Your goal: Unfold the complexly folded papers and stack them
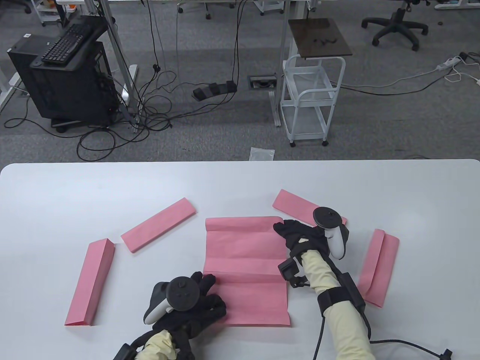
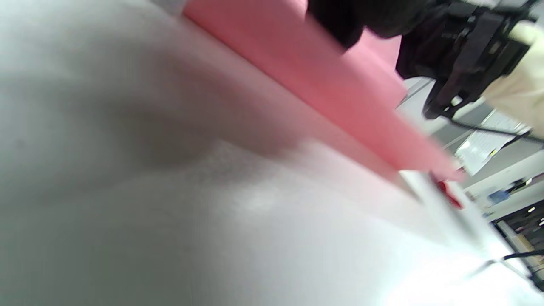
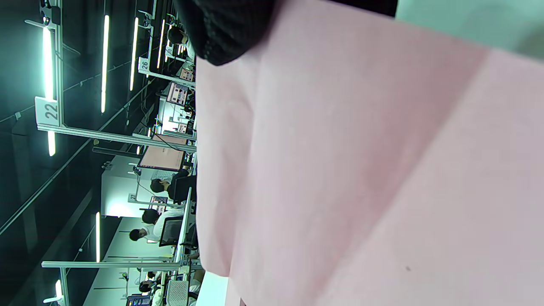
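Observation:
A large pink paper (image 1: 245,270), partly unfolded with creases across it, lies in the middle of the white table (image 1: 240,180). Its far strip is still folded over. My left hand (image 1: 204,296) rests flat on its near left corner. My right hand (image 1: 296,234) presses on its far right edge. The paper fills the right wrist view (image 3: 361,170) and shows as a pink band in the left wrist view (image 2: 331,85). Several folded pink papers lie around it: one at the far left (image 1: 92,283), one at the left centre (image 1: 159,224), one behind my right hand (image 1: 296,206), one at the right (image 1: 378,268).
The table's far edge runs across the table view, with a white cart (image 1: 311,101) and cables on the floor beyond. A black cable (image 1: 405,343) trails from my right forearm across the table's near right corner.

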`<state>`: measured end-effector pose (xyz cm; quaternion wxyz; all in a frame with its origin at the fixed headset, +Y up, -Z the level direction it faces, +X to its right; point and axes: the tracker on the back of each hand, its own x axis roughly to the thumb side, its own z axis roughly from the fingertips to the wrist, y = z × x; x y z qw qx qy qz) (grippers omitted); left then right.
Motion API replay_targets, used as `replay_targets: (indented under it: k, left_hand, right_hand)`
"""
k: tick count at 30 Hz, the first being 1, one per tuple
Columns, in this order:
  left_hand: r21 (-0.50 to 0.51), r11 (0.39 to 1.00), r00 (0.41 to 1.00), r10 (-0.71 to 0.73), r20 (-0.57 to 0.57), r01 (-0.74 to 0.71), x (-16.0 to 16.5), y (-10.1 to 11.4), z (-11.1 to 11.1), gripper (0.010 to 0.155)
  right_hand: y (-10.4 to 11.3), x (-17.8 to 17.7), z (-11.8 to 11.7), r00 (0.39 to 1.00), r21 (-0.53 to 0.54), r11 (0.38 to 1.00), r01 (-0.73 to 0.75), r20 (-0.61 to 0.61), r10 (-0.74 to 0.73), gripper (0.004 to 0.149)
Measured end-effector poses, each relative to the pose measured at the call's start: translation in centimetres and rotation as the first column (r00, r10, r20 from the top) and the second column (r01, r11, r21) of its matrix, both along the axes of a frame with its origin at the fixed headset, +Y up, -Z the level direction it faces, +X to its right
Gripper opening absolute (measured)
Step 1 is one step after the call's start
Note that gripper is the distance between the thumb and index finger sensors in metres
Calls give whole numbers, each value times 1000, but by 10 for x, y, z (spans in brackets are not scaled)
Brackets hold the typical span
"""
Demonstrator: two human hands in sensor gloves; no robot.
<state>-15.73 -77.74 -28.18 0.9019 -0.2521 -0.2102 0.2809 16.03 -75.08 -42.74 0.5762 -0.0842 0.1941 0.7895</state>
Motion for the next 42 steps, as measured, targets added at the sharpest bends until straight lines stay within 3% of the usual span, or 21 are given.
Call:
replay_targets:
  k: [3, 11, 17, 20, 22, 24, 26, 28, 30, 33, 38, 42]
  left_hand:
    - [3, 986, 983, -169, 65, 169, 7, -4, -5, 62]
    - [-40, 940, 935, -333, 124, 340, 17, -15, -6, 93]
    - [-120, 921, 920, -346, 182, 370, 18, -21, -4, 86]
    - [-136, 927, 930, -325, 172, 349, 17, -25, -2, 86]
    - [-142, 928, 931, -320, 175, 346, 16, -26, -2, 86]
    - [-155, 930, 936, -306, 174, 333, 15, -28, -2, 86]
    - [-163, 932, 939, -297, 173, 325, 15, -29, -2, 85]
    - [-181, 931, 942, -286, 174, 316, 14, -30, -2, 85]
    - [-191, 932, 946, -278, 168, 308, 13, -32, -2, 86]
    - [-188, 910, 925, -339, 172, 368, 11, -39, 1, 86]
    - [-179, 896, 909, -376, 180, 406, 12, -40, 1, 85]
    - [-190, 896, 912, -369, 181, 401, 12, -40, 1, 86]
  right_hand:
    - [-2, -2, -1, 1000, -10, 1000, -5, -8, 5, 41]
    - [-6, -3, -4, 1000, -28, 999, -23, -14, 23, 41]
    - [-5, -2, -2, 999, -32, 999, -35, -17, 34, 43]
    - [0, -4, 4, 995, 2, 997, -78, -55, 78, 69]
    - [13, -10, 17, 969, 127, 973, -192, -132, 209, 79]
    - [20, -23, 42, 878, 280, 904, -324, -267, 397, 78]
    - [12, -44, 79, 704, 397, 825, -402, -442, 555, 73]
    - [-9, -64, 116, 476, 423, 779, -463, -622, 621, 74]
    - [-29, -78, 132, 347, 441, 748, -497, -689, 637, 78]
    - [-52, -85, 135, 340, 401, 748, -529, -707, 620, 79]
    - [-54, -44, 130, 385, 332, 747, -576, -695, 607, 74]
    - [-52, -4, 132, 460, 247, 753, -610, -663, 590, 70]
